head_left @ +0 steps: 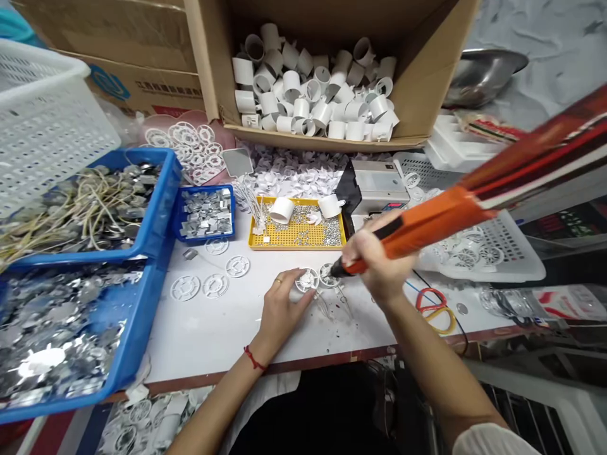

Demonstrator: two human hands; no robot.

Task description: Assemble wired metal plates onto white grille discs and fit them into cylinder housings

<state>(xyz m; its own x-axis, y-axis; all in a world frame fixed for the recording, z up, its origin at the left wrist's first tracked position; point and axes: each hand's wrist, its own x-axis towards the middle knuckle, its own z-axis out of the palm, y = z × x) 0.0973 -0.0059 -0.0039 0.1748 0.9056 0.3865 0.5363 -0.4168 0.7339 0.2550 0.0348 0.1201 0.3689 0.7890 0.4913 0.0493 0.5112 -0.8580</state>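
My right hand (383, 265) is closed around an orange electric screwdriver (431, 218), which slants down to the left. Its dark tip is at a white round plastic frame (325, 275) lying on the table; the exact contact point is hidden. Just left of it, my left hand (281, 304) pinches a second white spoked frame (307, 280) between thumb and fingers, against the tabletop. Thin wires (323, 304) trail from the two frames toward me. Behind them, a yellow tray (297, 239) carries small screws and two white plastic cylinders (281, 210).
Loose white discs (185, 288) lie to the left, beside blue bins (161, 253) of metal pieces. A cardboard box (403, 120) of white cylinders stands behind. On the right are a grey device (379, 183), a white basket (526, 253), scissors (443, 319) and a plastic bottle (564, 302).
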